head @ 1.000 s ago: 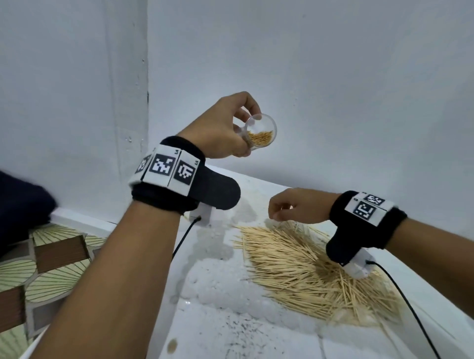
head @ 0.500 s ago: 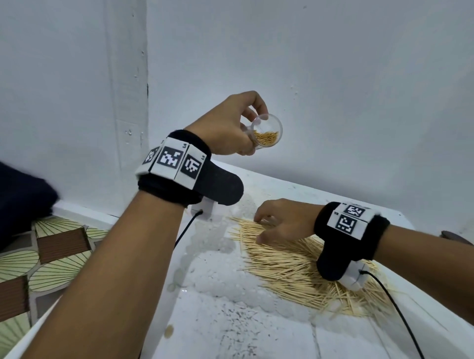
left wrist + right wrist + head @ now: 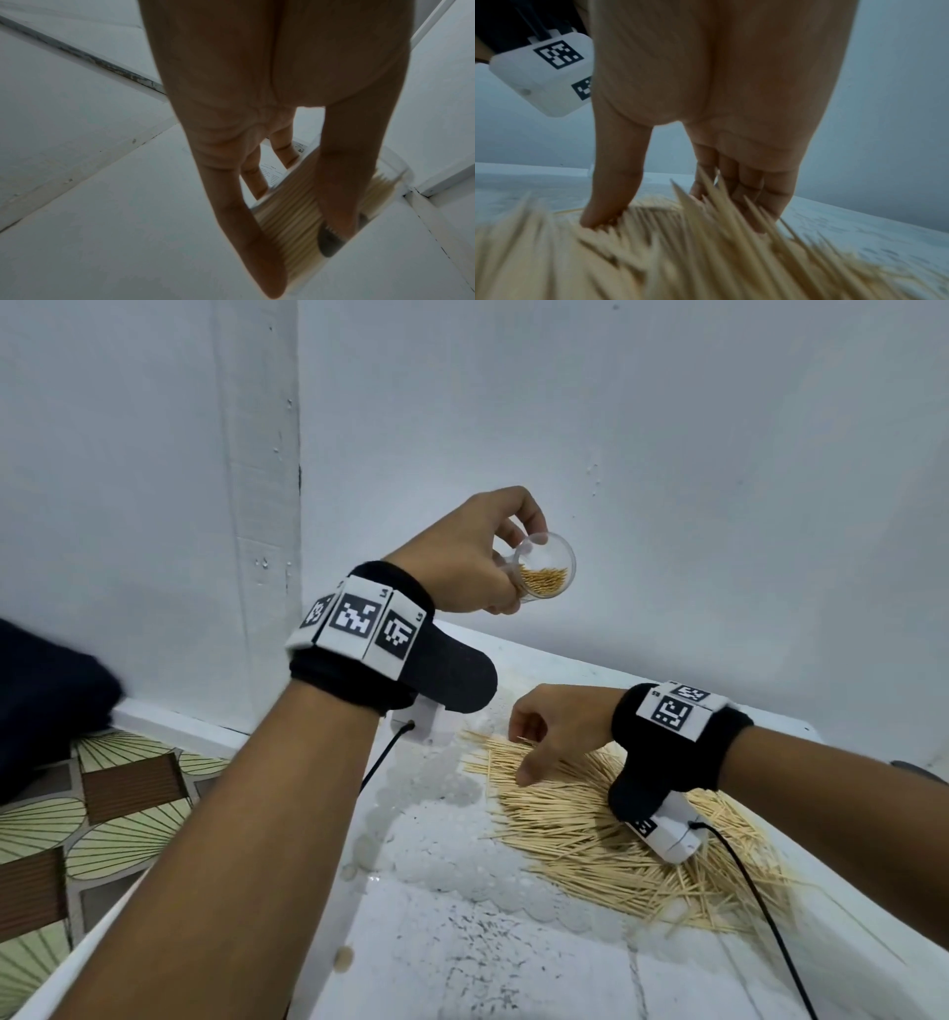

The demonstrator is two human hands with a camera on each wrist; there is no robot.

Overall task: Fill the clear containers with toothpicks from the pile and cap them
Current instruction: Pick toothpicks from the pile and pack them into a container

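Down on the bench [image 3: 411, 942], right under my right hand [image 3: 560, 737], the toothpick pile [image 3: 590, 824] is lying with its sticks pointing mostly left to right. My right hand is curling its thumb and fingers into the sticks, pinching a few. Up and to the left, my left hand [image 3: 462, 567] is gripping the clear container [image 3: 544, 572], tipped with its open mouth facing me. I am seeing toothpicks filling about its lower half, with no cap on.

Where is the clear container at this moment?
In the head view the container is in the air, gripped by the left hand, in front of the white wall and up-left of the toothpick pile on the table.
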